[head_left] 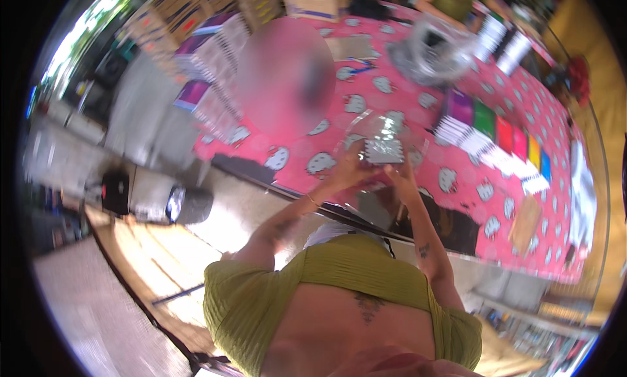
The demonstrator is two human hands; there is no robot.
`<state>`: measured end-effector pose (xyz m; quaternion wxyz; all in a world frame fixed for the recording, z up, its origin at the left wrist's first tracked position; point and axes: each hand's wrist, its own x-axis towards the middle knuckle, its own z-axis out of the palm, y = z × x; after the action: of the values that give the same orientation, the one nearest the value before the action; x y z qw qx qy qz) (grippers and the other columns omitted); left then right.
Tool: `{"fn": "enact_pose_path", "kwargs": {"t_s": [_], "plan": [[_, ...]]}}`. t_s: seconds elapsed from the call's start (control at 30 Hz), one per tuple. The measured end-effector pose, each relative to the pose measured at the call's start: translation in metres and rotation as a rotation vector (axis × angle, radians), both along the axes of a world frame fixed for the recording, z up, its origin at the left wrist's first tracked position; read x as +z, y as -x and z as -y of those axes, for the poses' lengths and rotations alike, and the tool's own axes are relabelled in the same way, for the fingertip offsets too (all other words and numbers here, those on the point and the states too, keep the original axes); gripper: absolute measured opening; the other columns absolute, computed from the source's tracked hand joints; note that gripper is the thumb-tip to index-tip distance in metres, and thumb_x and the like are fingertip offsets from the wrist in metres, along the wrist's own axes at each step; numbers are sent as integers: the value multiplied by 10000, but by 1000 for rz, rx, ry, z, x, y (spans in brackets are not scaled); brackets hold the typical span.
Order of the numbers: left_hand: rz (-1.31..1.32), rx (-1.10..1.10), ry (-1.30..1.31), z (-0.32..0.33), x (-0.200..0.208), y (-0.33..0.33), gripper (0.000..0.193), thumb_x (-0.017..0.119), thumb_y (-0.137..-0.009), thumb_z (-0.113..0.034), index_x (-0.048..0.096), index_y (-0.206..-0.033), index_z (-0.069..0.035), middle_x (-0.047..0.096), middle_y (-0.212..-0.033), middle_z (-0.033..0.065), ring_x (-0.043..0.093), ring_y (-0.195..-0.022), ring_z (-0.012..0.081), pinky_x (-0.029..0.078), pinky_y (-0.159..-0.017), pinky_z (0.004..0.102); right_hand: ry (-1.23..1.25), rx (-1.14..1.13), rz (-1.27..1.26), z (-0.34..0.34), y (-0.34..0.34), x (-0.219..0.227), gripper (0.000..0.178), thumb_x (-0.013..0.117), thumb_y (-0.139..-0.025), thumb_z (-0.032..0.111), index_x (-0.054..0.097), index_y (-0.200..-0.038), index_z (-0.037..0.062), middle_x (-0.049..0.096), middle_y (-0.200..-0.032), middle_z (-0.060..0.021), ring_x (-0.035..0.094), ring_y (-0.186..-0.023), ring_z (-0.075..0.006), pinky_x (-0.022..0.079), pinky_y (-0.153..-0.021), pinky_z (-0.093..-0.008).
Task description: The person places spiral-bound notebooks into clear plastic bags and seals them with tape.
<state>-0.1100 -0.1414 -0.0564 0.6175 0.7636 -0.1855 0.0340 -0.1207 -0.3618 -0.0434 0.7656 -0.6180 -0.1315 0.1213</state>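
A small spiral notebook (384, 152), its coil edge facing away from me, sits between my hands above the front part of the pink table. Clear plastic wrap (390, 124) spreads round and beyond it, shiny with reflections. My left hand (353, 169) is closed on the notebook's left side. My right hand (402, 176) grips its near right corner, thumb on top. The fingertips under the notebook are hidden. Dark and clear sheet material (375, 206) lies just below my hands at the table edge.
Stacked spiral notebooks (212, 60) stand at the left, and a row with coloured covers (499, 137) lies at the right. Cardboard boxes (310, 1) line the back. A clear plastic bag (432, 50) lies near another person (457, 1). Brown cardboard (526, 223) rests at the front right.
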Motion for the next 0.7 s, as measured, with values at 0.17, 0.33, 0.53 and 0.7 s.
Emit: {"fn": "enact_pose_path", "kwargs": {"t_s": [0.17, 0.33, 0.53, 0.7], "plan": [[563, 504, -354, -93, 114, 31, 629, 877, -718, -155, 536, -1222, 5, 558, -1106, 146, 587, -1057, 262, 508, -902, 383, -98, -18, 266, -21, -8, 16, 779, 542, -1013, 394, 137, -1571, 30, 284, -1573, -148, 334, -1425, -274, 330, -1133, -407], [305, 1175, 220, -273, 200, 17, 666, 789, -846, -338, 500, -1279, 78, 684, -979, 170, 695, -774, 189, 546, -661, 277, -27, -236, -34, -30, -9, 4, 549, 592, -1001, 332, 444, -1433, 27, 569, -1297, -131, 542, -1192, -191, 446, -923, -300], [-384, 1427, -139, -446, 155, -34, 982, 629, -758, -763, 590, -1205, 111, 670, -1114, 273, 689, -932, 359, 517, -870, 442, 26, -209, 34, -24, -2, -36, 379, 624, -983, 258, 588, -1288, 36, 613, -1121, -42, 557, -987, -120, 459, -840, -271], [97, 1868, -289, -419, 134, -57, 667, 459, -977, -560, 566, -1264, 33, 609, -1130, 282, 597, -1027, 420, 451, -909, 516, 84, -343, -32, 15, 26, -23, 319, 625, -982, 190, 595, -1257, 32, 616, -1083, -13, 544, -952, -107, 451, -822, -261]]}}
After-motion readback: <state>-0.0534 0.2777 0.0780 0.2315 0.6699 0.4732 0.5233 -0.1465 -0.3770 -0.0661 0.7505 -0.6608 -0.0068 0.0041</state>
